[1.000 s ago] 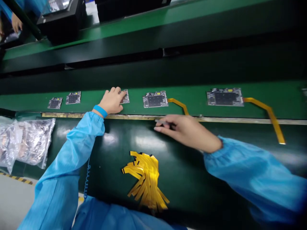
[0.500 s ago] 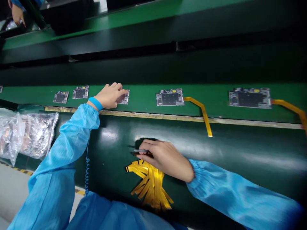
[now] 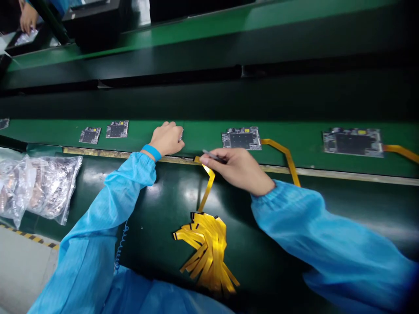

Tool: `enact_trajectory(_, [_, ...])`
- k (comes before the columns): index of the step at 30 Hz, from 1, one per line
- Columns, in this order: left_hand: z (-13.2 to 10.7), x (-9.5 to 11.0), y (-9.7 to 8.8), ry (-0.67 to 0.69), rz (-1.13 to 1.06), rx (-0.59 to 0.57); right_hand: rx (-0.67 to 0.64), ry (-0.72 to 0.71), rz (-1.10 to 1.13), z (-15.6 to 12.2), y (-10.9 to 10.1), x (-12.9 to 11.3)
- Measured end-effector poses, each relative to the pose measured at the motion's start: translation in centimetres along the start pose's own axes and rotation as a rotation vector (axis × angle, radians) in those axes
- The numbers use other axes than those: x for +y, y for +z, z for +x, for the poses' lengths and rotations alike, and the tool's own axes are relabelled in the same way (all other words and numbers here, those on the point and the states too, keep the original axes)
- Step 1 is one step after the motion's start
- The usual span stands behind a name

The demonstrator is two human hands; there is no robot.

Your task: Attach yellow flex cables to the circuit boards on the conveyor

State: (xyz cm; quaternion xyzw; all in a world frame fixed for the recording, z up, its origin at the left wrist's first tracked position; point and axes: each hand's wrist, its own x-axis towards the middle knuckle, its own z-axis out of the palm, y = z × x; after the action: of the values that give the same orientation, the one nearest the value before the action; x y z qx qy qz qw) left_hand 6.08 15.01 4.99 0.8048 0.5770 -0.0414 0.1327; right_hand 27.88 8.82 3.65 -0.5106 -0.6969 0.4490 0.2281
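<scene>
Right hand (image 3: 244,169) pinched a tool (image 3: 212,155), strip (image 3: 210,174) at its fingers. Left hand (image 3: 166,138) curled over a board (image 3: 181,135); grip hidden.

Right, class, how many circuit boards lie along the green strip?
6 boards: one cut off at the picture's left edge, two more left of the left hand, one mostly hidden by it, and two to its right. More may be hidden.

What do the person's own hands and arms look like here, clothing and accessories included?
The left hand and right hand are ungloved. Loose, bright-blue fabric sleeves with gathered cuffs cover both arms. A flat blue wristband circles the left wrist; none shows on the right. A thin, coiled blue cord hangs beside the left sleeve. No markings are visible.
</scene>
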Motion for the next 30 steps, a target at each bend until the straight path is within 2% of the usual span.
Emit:
enact_trajectory(7, [0.7,0.9,0.0,-0.061,-0.003,0.007,0.077,0.023,-0.001,4.2,-0.1,1.6])
enact_trajectory(10, [0.7,0.2,0.0,-0.071,-0.046,0.04,0.119,0.052,-0.008,5.5,0.3,1.7])
enact_trajectory(13, [0.3,-0.9,0.2,-0.012,-0.093,0.082,0.167,0.064,-0.05,6.4,0.9,1.8])
enact_trajectory(20, [-1.0,-1.9,1.2,0.178,-0.112,0.149,0.226,0.145,-0.197,7.1,1.5,2.5])
enact_trajectory(30, [-1.1,-1.5,1.9,0.281,-0.098,0.187,0.207,0.18,-0.263,7.0,0.8,3.1])
